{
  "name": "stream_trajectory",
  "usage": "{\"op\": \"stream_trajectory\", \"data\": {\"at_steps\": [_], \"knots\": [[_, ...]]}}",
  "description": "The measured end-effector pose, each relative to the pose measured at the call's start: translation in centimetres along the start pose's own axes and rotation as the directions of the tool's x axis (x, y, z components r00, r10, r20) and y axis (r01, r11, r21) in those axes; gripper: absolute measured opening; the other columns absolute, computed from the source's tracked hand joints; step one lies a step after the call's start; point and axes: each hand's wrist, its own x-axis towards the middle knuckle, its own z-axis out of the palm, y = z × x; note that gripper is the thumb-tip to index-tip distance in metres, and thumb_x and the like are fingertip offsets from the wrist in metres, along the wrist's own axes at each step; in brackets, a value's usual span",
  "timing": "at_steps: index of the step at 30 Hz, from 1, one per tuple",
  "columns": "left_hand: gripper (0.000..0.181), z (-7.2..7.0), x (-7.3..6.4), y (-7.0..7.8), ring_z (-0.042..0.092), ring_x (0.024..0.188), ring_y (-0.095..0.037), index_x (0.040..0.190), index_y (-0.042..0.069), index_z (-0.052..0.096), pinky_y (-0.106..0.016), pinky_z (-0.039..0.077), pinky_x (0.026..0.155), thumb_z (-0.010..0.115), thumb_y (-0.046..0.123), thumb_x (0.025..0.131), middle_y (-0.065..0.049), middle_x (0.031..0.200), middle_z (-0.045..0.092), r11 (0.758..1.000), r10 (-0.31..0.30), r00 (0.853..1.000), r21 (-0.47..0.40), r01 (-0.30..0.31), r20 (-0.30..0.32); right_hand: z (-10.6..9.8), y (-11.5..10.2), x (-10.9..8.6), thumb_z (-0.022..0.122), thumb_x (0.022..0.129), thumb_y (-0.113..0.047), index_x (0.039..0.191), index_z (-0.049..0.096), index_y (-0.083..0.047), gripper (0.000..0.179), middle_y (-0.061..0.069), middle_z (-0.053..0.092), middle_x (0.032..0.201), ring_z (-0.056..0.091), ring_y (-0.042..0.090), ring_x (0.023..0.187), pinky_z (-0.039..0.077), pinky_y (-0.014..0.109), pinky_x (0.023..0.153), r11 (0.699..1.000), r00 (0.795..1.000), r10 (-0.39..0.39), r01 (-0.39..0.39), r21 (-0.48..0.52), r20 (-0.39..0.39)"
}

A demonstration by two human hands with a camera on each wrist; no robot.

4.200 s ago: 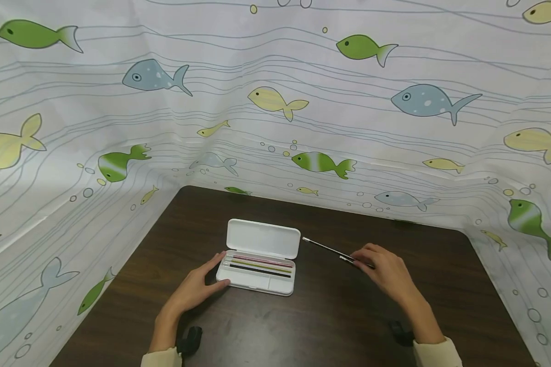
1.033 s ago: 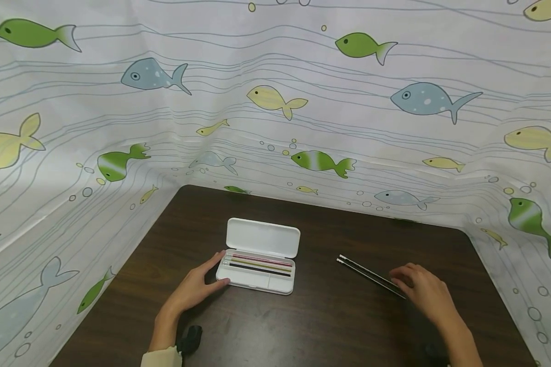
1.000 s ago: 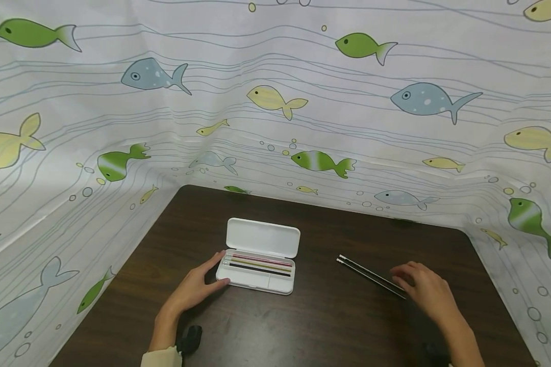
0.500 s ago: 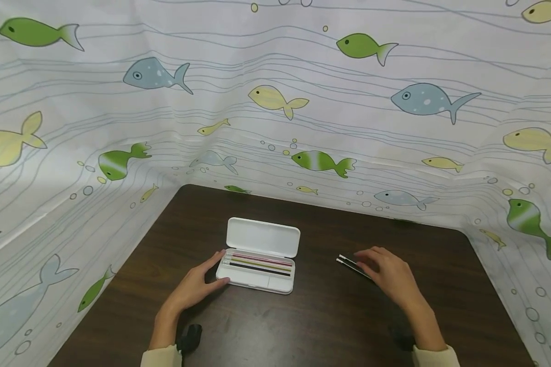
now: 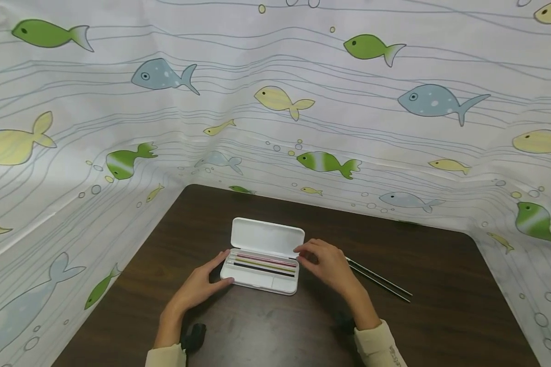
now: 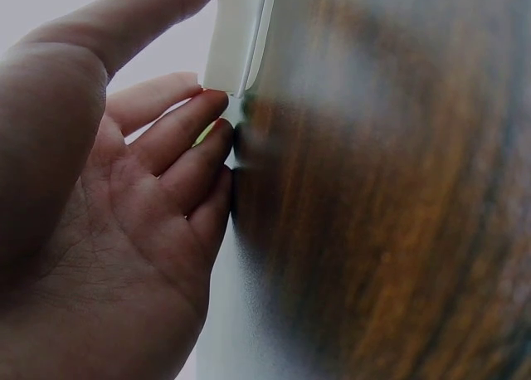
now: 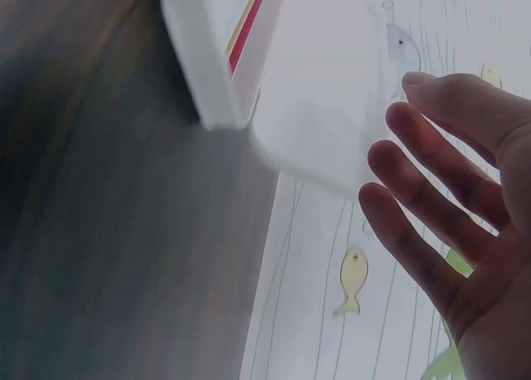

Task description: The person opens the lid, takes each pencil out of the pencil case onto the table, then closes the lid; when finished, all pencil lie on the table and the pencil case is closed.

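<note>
A white pencil case (image 5: 259,283) lies with its lid (image 5: 267,238) raised on the table. Inside it, several pencils (image 5: 264,263) in red, yellow and black lie side by side. My left hand (image 5: 197,285) holds the case's left end, thumb at the front corner and fingers at the back one; in the left wrist view the fingertips meet its white edge. At the lid's right edge is my right hand (image 5: 328,265), its fingers spread apart with nothing between them in the right wrist view. Two dark pencils (image 5: 381,279) lie on the table to its right.
The dark wood table (image 5: 266,331) carries the case and the loose pencils. Behind it and along both sides hangs a white sheet (image 5: 239,46) printed with fish. A black wrist device (image 5: 195,336) shows under the left wrist.
My right hand has left the two loose dark pencils and moved left to the case's lid. Seconds earlier it was handling those pencils. My left hand stays on the case.
</note>
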Motion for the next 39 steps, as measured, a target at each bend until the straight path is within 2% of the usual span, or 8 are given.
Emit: {"op": "stream_trajectory", "data": {"at_steps": [9,14,21,30,39], "knots": [[0.082,0.0,0.1,0.0,0.035,0.138,-0.037,0.153,0.015,0.037,-0.06,0.032,0.105,0.078,0.037,0.084,-0.018,0.152,0.036,1.0,0.014,1.0,0.0,-0.014,-0.009,1.3,-1.2,1.5,0.079,0.084,-0.014,0.102,0.074,-0.021,0.02,-0.01,0.066,0.091,0.064,0.011,0.076,0.05,0.026,0.063,0.998,0.998,-0.05,0.049,0.049,0.026],[0.082,0.0,0.2,0.2,0.036,0.138,-0.038,0.152,0.013,0.038,-0.06,0.033,0.104,0.077,0.037,0.085,-0.019,0.152,0.036,1.0,0.021,1.0,0.0,-0.021,-0.009,1.8,-1.1,1.4,0.079,0.083,-0.01,0.101,0.075,-0.019,0.02,-0.009,0.066,0.09,0.065,0.014,0.076,0.05,0.027,0.062,0.997,0.998,-0.038,0.035,0.063,0.04],[0.082,0.0,0.1,0.1,0.036,0.137,-0.039,0.152,0.012,0.038,-0.061,0.032,0.104,0.078,0.035,0.085,-0.021,0.151,0.037,1.0,0.022,1.0,0.006,-0.022,-0.01,3.8,-0.5,1.1,0.076,0.087,-0.014,0.1,0.075,-0.016,0.013,-0.01,0.066,0.089,0.064,0.009,0.077,0.05,0.027,0.063,0.997,0.992,-0.026,0.016,0.075,0.124],[0.082,0.1,-0.1,0.2,0.035,0.138,-0.038,0.152,0.013,0.037,-0.061,0.032,0.105,0.078,0.036,0.084,-0.019,0.152,0.035,1.0,0.005,1.0,-0.002,-0.005,-0.006,6.0,0.2,1.0,0.077,0.087,-0.018,0.098,0.076,-0.019,0.012,-0.012,0.066,0.088,0.06,0.004,0.078,0.05,0.029,0.064,0.999,0.984,-0.015,0.023,-0.045,0.179],[0.082,0.0,0.0,0.3,0.036,0.137,-0.04,0.152,0.012,0.037,-0.062,0.032,0.105,0.077,0.038,0.085,-0.021,0.152,0.036,1.0,0.008,1.0,-0.001,-0.008,-0.004,6.9,0.3,1.3,0.079,0.084,-0.019,0.093,0.075,-0.021,0.01,-0.011,0.066,0.087,0.061,0.007,0.081,0.052,0.031,0.064,0.978,0.985,-0.061,0.091,-0.186,0.164]]}}
